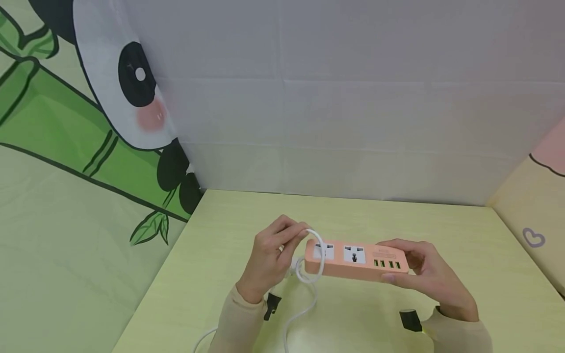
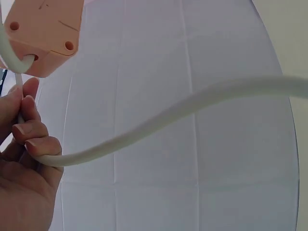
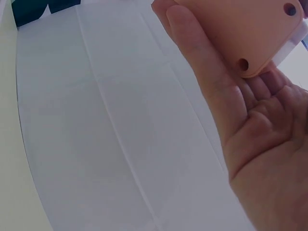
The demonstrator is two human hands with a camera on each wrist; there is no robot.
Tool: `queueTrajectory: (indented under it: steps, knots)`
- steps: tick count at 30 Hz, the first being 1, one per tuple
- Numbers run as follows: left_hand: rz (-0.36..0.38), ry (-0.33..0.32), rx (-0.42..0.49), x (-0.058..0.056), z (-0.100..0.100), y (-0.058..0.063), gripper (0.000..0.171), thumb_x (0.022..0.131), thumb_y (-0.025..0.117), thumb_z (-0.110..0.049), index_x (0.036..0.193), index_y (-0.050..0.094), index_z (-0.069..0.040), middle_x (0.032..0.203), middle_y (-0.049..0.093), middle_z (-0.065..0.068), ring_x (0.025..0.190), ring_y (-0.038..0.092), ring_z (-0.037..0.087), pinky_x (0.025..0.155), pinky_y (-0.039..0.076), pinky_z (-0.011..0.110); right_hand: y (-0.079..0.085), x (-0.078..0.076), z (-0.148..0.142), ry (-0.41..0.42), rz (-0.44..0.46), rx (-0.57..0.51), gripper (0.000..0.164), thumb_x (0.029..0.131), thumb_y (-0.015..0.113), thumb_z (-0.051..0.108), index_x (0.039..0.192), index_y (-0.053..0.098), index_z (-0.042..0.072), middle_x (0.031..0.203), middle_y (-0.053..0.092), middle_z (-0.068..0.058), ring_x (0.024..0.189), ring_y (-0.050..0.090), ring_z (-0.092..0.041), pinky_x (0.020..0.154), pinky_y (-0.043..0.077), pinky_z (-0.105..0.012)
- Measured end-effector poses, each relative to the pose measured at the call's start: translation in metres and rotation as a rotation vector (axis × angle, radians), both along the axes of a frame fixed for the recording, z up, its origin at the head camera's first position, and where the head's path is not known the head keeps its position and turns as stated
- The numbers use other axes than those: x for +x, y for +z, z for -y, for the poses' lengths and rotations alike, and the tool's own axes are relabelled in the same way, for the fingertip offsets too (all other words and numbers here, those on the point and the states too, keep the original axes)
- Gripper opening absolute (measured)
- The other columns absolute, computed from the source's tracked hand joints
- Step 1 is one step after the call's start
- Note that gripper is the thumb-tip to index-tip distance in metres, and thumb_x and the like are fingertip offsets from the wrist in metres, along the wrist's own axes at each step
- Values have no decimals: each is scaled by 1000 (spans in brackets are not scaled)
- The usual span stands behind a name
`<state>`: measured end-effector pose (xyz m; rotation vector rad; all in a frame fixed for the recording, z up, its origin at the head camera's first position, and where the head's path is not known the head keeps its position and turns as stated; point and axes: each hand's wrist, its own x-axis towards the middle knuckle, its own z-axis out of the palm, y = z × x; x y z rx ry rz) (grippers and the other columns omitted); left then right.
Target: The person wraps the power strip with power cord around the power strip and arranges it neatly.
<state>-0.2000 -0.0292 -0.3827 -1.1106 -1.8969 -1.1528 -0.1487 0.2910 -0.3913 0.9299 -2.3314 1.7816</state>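
An orange power strip [image 1: 348, 272] with two white socket faces and several USB ports is held above the table, its ports facing the head camera. My right hand [image 1: 430, 274] grips its right end, thumb along the front edge; the right wrist view shows the strip's screw-holed underside [image 3: 240, 33]. At the other end, my left hand [image 1: 275, 255] pinches the white cord [image 1: 322, 250], which loops in front of the strip. In the left wrist view the cord enters a hole in the strip's end [image 2: 43, 57] and also runs through the curled fingers [image 2: 31, 130].
Beneath the hands lies a pale yellow table [image 1: 353, 323]. The cord trails down toward its front edge. A grey-white wall sheet [image 1: 344, 113] stands behind, with a panda-and-bamboo print [image 1: 119, 98] at left and a cream panel [image 1: 538, 215] at right.
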Motion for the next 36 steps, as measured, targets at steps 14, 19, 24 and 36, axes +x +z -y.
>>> queueTrajectory:
  steps: [14, 19, 24, 36]
  knots:
    - [69, -86, -4, 0, -1, -2, 16, 92, 68, 4, 105, 77, -2, 86, 61, 3, 63, 50, 7, 58, 45, 11, -7, -5, -4, 169, 7, -133, 50, 79, 63, -23, 126, 63, -4, 110, 73, -5, 82, 69, -15, 67, 58, -29]
    - [88, -116, -4, -1, -3, -2, 17, 92, 69, 5, 105, 77, -2, 86, 62, 4, 64, 49, 7, 58, 45, 12, -7, -5, -5, 195, 24, -149, 53, 79, 61, -25, 127, 63, -3, 113, 73, -3, 85, 69, -14, 68, 58, -30]
    - [113, -138, -20, -1, -5, -5, 17, 93, 67, 4, 106, 77, -3, 88, 63, 4, 65, 50, 7, 59, 46, 13, -8, -5, -4, 213, 26, -176, 53, 79, 59, -26, 128, 62, -5, 113, 73, -5, 85, 69, -14, 67, 58, -30]
    - [163, -149, -53, -2, -7, -10, 19, 97, 63, 3, 109, 76, -4, 92, 66, 5, 69, 54, 7, 61, 49, 16, -10, -7, -3, 201, 30, -204, 53, 79, 58, -25, 128, 62, -5, 116, 72, -7, 88, 68, -16, 69, 58, -30]
